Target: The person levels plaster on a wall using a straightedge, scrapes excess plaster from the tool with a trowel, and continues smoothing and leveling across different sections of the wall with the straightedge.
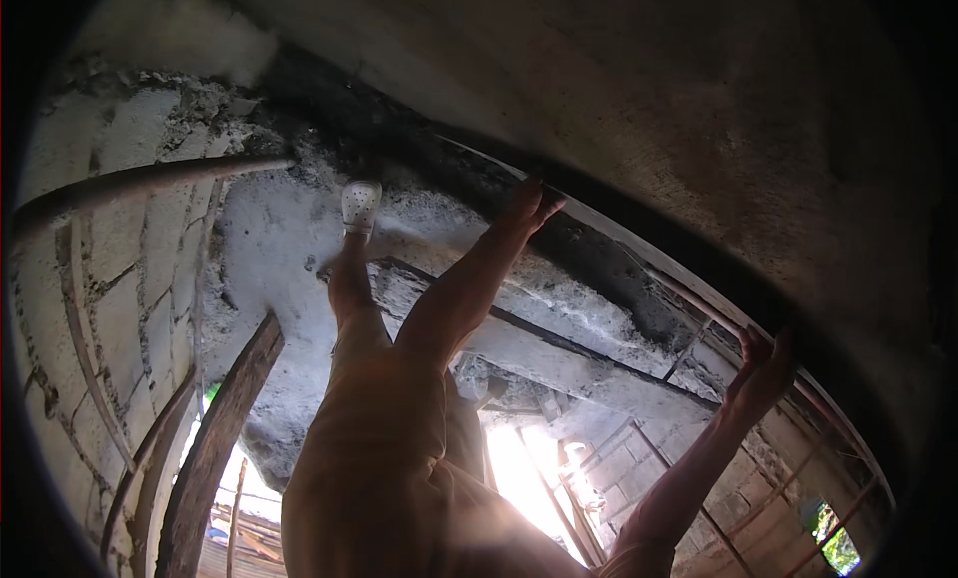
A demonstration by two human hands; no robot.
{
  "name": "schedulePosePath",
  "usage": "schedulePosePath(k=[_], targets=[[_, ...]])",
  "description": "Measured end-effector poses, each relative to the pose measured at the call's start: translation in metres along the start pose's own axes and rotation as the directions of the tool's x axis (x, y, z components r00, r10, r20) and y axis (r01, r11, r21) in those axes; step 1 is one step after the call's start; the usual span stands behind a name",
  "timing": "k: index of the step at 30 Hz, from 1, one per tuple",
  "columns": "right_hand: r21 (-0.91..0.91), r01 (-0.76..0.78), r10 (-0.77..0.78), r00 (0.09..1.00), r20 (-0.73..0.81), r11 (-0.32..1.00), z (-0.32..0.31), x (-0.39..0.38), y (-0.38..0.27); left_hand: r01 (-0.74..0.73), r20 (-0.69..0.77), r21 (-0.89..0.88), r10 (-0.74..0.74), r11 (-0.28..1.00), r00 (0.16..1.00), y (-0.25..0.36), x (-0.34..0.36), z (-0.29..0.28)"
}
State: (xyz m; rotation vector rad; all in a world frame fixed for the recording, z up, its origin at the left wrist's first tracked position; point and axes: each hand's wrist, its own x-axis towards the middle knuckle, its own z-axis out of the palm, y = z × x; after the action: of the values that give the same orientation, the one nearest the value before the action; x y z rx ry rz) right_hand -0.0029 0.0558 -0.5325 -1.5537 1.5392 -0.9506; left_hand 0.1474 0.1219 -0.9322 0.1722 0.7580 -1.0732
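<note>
Two bare hands are meeting the pale edge strip (624, 241) of a broad brown panel (699, 109), which is spanning the upper right and running into the black lens border. Shadow is obscuring the fingertips of the left hand (527, 205) near mid-view, leaving its grip impossible to tell. The right hand (763, 373) is lying farther right along the strip, near a reddish rod (699, 304); dimness is concealing its finger closure, which is likewise impossible to tell. The lower border is cutting off the tan garment (364, 458) and a wooden post (222, 443). Glare is washing out the opening (519, 468) behind.
</note>
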Motion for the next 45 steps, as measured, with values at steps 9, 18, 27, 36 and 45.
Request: schedulePosePath(k=[9, 18, 27, 36, 45], targets=[[-0.015, 0.125, -0.126, 0.991, -0.039, 0.992, -0.036, 0.008, -0.025, 0.135, 0.047, 0.057, -0.138, 0.989, 0.989, -0.010, -0.016, -0.038], [-0.291, 0.003, -0.060, 0.981, -0.185, 0.957, -0.111, 0.040, -0.043, 0.327, -0.061, -0.146, -0.338, 0.934, 0.939, -0.156, 0.040, -0.064], [-0.121, 0.083, -0.093, 0.993, -0.076, 0.989, -0.040, 0.008, -0.016, 0.083, -0.308, 0.222, -0.010, 0.972, 0.951, 0.002, 0.038, -0.039], [0.134, 0.060, -0.069, 0.996, 0.063, 0.989, 0.062, -0.035, -0.037, -0.247, -0.244, 0.348, 0.342, 0.905, 0.908, 0.191, -0.004, 0.012], [0.027, 0.013, -0.015, 0.996, 0.091, 1.000, -0.030, -0.023, -0.074, 0.018, -0.094, 0.291, 0.010, 0.957, 0.996, 0.075, -0.046, -0.004]])
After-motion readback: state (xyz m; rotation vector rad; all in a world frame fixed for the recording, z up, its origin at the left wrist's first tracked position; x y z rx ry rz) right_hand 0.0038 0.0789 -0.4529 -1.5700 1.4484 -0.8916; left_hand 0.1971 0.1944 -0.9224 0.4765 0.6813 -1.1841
